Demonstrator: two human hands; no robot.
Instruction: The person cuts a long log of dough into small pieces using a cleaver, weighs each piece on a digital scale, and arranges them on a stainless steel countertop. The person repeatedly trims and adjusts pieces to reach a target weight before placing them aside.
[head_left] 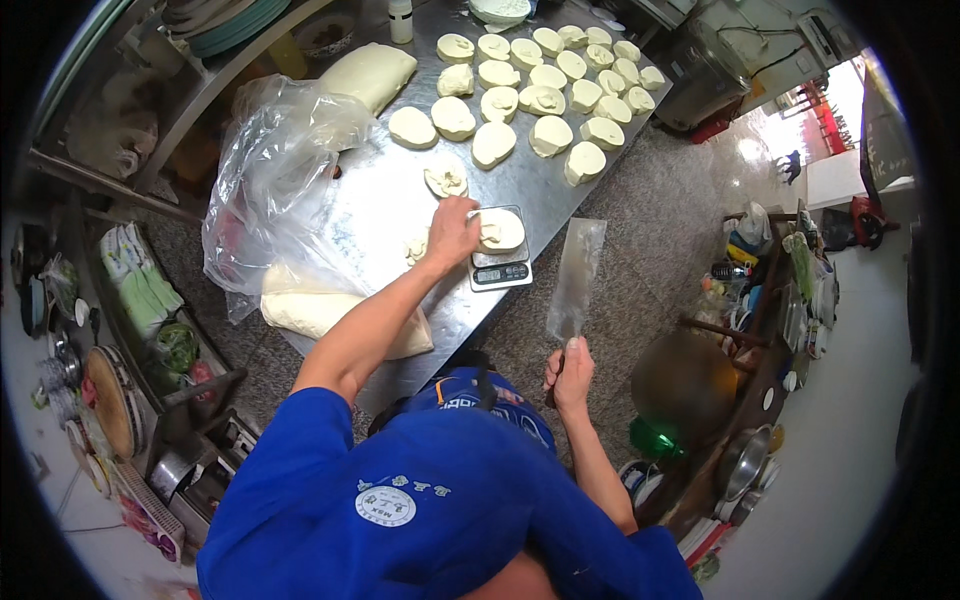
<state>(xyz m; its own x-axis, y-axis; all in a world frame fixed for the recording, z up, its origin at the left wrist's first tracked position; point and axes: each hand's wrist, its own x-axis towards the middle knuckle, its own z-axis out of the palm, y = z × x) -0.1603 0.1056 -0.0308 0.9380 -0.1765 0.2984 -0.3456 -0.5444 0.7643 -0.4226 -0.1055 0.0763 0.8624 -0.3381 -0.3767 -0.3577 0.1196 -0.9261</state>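
A: Hidden?
B: Table (385,215) — partly under plastic bag (270,180). Left hand (455,232): fingertips obscured, grip cannot be told.
A: Dough?
B: On scale (503,275): pale, rounded dough piece (508,235), scrap (490,233) on top.
A: Pose?
B: Left arm reaching forward; right hand (568,372) wrapped around cleaver (577,280) handle — blade pointing away.

Remotely, I see a blue short-sleeved shirt (440,530), its white oval emblem (386,506) and pale lettering (401,481), plus printed blue cloth (463,392) at the waist.
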